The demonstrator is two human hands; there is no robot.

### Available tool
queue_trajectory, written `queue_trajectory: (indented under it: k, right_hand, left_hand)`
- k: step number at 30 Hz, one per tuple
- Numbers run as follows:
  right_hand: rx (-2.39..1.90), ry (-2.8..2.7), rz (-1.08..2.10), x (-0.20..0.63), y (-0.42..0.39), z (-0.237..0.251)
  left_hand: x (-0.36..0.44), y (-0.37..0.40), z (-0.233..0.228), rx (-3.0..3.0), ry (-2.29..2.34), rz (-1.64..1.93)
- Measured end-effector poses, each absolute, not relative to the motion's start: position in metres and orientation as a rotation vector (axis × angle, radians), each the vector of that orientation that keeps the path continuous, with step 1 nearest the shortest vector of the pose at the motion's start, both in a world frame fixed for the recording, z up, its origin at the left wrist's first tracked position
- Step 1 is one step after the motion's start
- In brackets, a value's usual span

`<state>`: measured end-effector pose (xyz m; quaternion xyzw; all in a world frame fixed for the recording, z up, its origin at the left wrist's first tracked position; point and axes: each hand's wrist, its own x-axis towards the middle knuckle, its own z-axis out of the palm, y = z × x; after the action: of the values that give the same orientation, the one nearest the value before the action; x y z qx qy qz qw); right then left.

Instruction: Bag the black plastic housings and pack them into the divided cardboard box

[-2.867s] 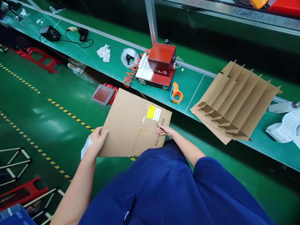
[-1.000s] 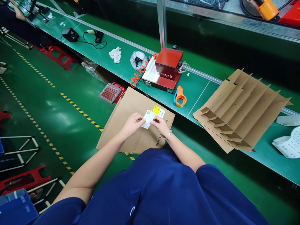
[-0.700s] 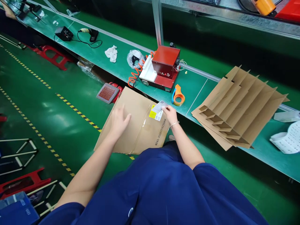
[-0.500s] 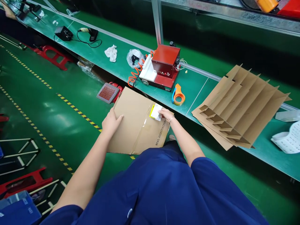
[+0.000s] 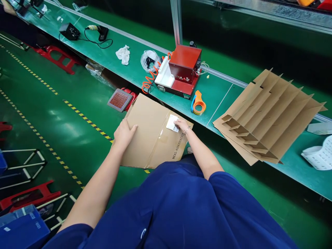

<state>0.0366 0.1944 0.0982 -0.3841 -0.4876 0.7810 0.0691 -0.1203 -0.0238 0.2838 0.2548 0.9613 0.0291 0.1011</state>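
Observation:
A closed cardboard box (image 5: 145, 128), printed with its measurements, is in front of my body, with clear tape along its seam. My left hand (image 5: 123, 135) grips its left edge, thumb on the top face and the other fingers hidden over the side. On the right part of the top is a small white label (image 5: 172, 123) with faint print. My right hand (image 5: 182, 126) pinches the label's right edge between thumb and finger. Whether the label is stuck down or only lying on the box I cannot tell.
Beyond the box runs a green workbench (image 5: 220, 93) holding a red machine (image 5: 185, 64), an orange tape dispenser (image 5: 198, 103) and cardboard dividers (image 5: 269, 117). A red stool (image 5: 131, 98) stands beyond the box's left corner. Blue bins (image 5: 23, 226) are at lower left.
The yellow strip at the label's left edge no longer shows, and the label now looks plain white. My right hand still pinches it; my left hand stays on the box edge.

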Motion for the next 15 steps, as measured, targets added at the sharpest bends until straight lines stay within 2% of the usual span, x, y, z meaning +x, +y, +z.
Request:
queue_trajectory:
  k: [15]
  right_hand:
    - [-1.218, -1.520, 2.255, 0.032, 0.196, 0.086]
  left_hand:
    - [-0.118, -0.021, 0.282, 0.767, 2.838, 0.068]
